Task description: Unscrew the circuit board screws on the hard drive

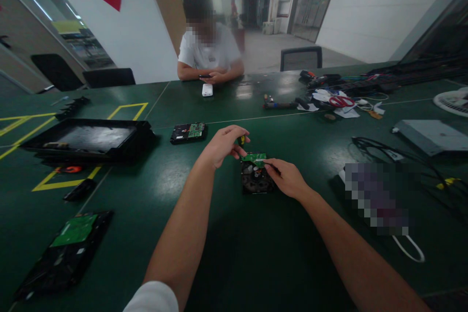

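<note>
A hard drive (257, 184) lies on the green table in front of me, its green circuit board (252, 158) at the far end. My left hand (227, 145) is above the drive's far left corner, fingers curled round a small screwdriver (242, 141) with a black and yellow handle. The screwdriver's tip is hidden or too small to make out. At the drive's right side, my right hand (285, 176) pinches the near right edge of the circuit board between thumb and fingers. The board looks slightly raised from the drive, but I cannot tell for sure.
A second hard drive (187, 133) lies further off, a third (66, 253) at near left. Black plastic trays (91, 139) stand left. A phone (376, 200), cables (398, 153) and a metal box (433, 135) lie right. Opposite sits a person (212, 48) near a white object (207, 90).
</note>
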`<state>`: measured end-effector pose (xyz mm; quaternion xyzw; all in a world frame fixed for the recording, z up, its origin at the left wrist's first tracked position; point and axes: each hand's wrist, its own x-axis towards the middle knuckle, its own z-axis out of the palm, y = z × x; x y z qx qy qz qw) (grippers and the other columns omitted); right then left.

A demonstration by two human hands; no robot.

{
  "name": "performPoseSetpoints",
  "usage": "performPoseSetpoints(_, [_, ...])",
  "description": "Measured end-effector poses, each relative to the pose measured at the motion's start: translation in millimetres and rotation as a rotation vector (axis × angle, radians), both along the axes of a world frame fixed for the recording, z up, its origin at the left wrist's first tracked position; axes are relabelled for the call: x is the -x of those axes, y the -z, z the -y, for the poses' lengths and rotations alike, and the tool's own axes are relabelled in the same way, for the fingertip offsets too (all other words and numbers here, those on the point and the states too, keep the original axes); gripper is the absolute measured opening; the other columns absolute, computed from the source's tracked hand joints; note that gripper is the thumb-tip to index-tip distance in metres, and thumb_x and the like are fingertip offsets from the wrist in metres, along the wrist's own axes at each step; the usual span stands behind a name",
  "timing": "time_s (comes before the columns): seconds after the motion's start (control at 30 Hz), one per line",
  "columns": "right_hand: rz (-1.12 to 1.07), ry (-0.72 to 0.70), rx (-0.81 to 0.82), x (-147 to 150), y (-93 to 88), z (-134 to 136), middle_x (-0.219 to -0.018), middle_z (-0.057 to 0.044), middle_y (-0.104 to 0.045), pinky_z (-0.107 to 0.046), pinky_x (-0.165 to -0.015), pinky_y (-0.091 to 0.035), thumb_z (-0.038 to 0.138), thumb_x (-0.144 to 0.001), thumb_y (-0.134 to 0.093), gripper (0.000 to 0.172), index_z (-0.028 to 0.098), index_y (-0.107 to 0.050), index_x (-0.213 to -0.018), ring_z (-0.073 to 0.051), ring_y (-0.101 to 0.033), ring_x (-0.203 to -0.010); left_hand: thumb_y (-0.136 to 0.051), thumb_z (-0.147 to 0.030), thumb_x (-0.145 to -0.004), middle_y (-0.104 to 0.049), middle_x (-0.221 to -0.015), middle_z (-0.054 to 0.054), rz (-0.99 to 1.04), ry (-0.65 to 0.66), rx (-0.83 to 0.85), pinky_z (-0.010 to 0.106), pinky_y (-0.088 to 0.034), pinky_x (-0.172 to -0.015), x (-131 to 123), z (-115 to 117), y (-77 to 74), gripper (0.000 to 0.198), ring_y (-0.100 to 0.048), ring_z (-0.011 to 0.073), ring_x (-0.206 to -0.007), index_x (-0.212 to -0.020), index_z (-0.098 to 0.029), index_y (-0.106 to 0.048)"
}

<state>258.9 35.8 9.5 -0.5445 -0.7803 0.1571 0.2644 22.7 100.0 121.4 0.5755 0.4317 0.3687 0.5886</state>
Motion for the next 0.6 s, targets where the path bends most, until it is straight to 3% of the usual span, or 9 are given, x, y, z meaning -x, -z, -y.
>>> performPoseSetpoints(0.17, [-0.002, 0.006, 0.001, 0.2, 1.5, -0.3, -0.117, -0.005, -0.072, -0.040, -0.090, -0.052, 0.042, -0.105, -0.043, 0.035, 0.030, -0.066, -0.128, -0.024, -0.068, -0.103, -0.058, -0.037, -0.090, -0.074, -0.101, 0.009, 0.045, 0.022, 0.007, 0.024, -0.047, -0.049, -2.4, 0.1, 1.9, 0.021, -0.068, 0.0130, -0.058, -0.098, -0.019, -0.064])
performPoseSetpoints(0.4, [0.009, 0.003, 0.000, -0.4, 0.4, -0.1, -0.118, -0.006, -0.072, -0.039, -0.089, -0.052, 0.042, -0.105, -0.042, 0.035, 0.028, -0.065, -0.129, -0.024, -0.068, -0.102, -0.056, -0.035, -0.089, -0.070, -0.093, 0.008, -0.025, -0.014, -0.062, 0.022, -0.041, -0.046, 2.2, -2.5, 2.3, 0.025, -0.062, 0.0098, -0.056, -0.091, -0.018, -0.074])
performPoseSetpoints(0.6, [0.006, 0.002, -0.004, -0.4, 1.7, -0.6, -0.118, -0.006, -0.072, -0.038, -0.090, -0.052, 0.042, -0.105, -0.042, 0.036, 0.028, -0.065, -0.130, -0.023, -0.068, -0.103, -0.058, -0.038, -0.088, -0.072, -0.103, 0.010, -0.002, -0.001, -0.019, 0.022, -0.042, -0.044, 2.2, -2.0, 2.8, 0.026, -0.064, 0.0108, -0.055, -0.098, -0.018, -0.070])
